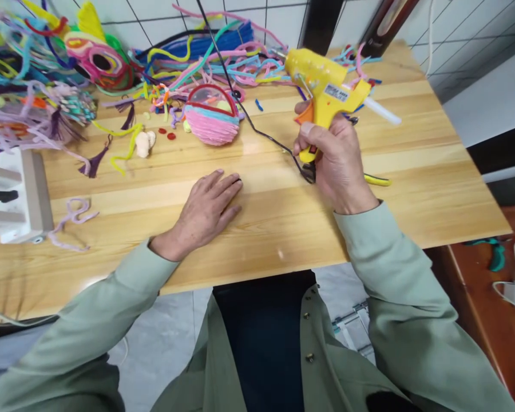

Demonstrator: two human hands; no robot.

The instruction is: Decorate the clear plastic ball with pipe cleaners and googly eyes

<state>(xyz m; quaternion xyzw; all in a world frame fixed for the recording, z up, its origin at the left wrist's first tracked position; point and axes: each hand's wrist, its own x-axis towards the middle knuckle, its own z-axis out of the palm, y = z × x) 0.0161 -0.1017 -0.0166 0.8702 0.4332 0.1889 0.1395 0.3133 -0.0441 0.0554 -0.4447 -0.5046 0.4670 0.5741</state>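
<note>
My right hand point(337, 154) is wrapped round the handle of a yellow glue gun point(315, 71), held above the wooden table. Its nozzle points to the upper left, and a whitish glue stick point(383, 110) sticks out of the back. A black cord point(257, 130) leads from the handle up to the top edge of the view. Palm down on the tabletop, my left hand point(201, 212) has its fingers stretched out; a tiny dark spot shows at one fingertip. Beyond it sits a pink and blue pipe-cleaner piece point(212, 117) with a red-rimmed clear part.
Colourful pipe cleaners point(240, 60) heap along the wall. A pink-and-green craft figure point(103, 60) stands at the back left. A white device point(19, 194) stands at the left, near a lilac pipe cleaner point(71, 220). Two red discs point(166, 134) and purple tassels point(98, 160) lie on the table point(274, 229).
</note>
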